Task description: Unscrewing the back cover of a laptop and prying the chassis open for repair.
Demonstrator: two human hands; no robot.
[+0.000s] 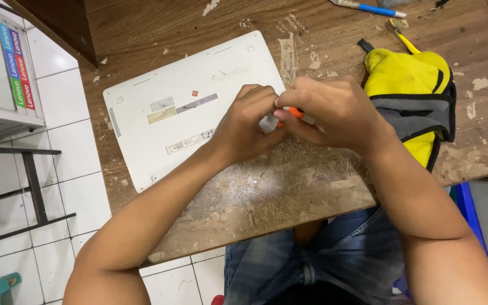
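Gripping orange tool | both hands' fingers closed | over white laptop

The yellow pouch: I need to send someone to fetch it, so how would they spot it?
On the scarred wooden table, look right of the white laptop lying upside down, just past the right hand. The pouch lies near the table's right edge. It is the only bright yellow fabric thing, with grey and black trim.
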